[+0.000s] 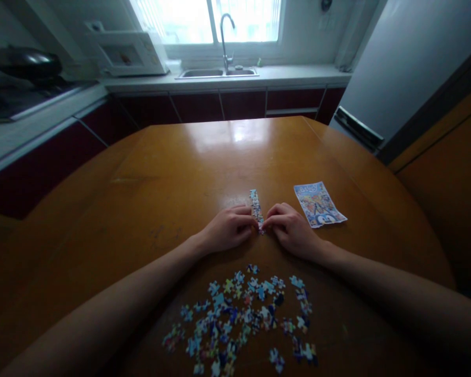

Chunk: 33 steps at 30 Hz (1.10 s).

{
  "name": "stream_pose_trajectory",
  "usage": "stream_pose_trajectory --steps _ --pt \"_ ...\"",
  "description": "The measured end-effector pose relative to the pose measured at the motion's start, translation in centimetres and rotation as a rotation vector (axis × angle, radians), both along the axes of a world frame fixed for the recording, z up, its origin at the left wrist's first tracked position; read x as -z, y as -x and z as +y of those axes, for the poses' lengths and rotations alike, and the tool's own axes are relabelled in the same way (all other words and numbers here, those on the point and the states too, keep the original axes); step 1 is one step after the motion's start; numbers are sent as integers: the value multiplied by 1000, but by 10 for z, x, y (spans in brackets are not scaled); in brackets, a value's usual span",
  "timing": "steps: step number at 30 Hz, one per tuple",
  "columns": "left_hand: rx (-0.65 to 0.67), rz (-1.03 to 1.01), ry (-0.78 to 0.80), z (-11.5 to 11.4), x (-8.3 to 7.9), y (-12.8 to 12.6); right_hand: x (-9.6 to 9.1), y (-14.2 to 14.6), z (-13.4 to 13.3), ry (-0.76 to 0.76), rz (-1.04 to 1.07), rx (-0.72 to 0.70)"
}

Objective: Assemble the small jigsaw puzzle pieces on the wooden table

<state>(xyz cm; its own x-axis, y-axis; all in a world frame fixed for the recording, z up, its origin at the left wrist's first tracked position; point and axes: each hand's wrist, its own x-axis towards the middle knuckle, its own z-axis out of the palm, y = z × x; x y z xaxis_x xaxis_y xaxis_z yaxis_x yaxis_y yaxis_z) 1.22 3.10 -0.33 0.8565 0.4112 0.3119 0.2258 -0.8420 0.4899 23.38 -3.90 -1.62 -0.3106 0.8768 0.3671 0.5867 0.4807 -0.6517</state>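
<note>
A narrow strip of joined jigsaw puzzle pieces (255, 204) lies on the wooden table, running away from me. At its near end, my left hand (233, 226) touches the strip from the left with its fingers curled together. My right hand (287, 226) pinches at the same end from the right, its fingertips on a small puzzle piece (261, 230). The fingertips hide part of this piece and the join. Loose jigsaw pieces (235, 314), mostly blue and white, are scattered between my forearms. A printed picture sheet (320, 204) lies right of my right hand.
The oval wooden table (160, 173) reaches toward a counter with a sink (202, 74) and a tap (224, 42). A white microwave (127, 52) and a stove with a dark pan (31, 63) stand at the left. A refrigerator (408, 68) is on the right.
</note>
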Motion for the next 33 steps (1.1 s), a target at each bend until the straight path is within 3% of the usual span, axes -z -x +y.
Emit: stream_pose_trajectory --steps 18,25,33 --pt "-1 21 56 1 1 -1 3 -1 2 12 8 3" --pt "24 -35 53 -1 -3 -1 3 -1 4 60 162 28" --pt "-164 -207 -22 1 1 -1 1 0 3 96 162 63"
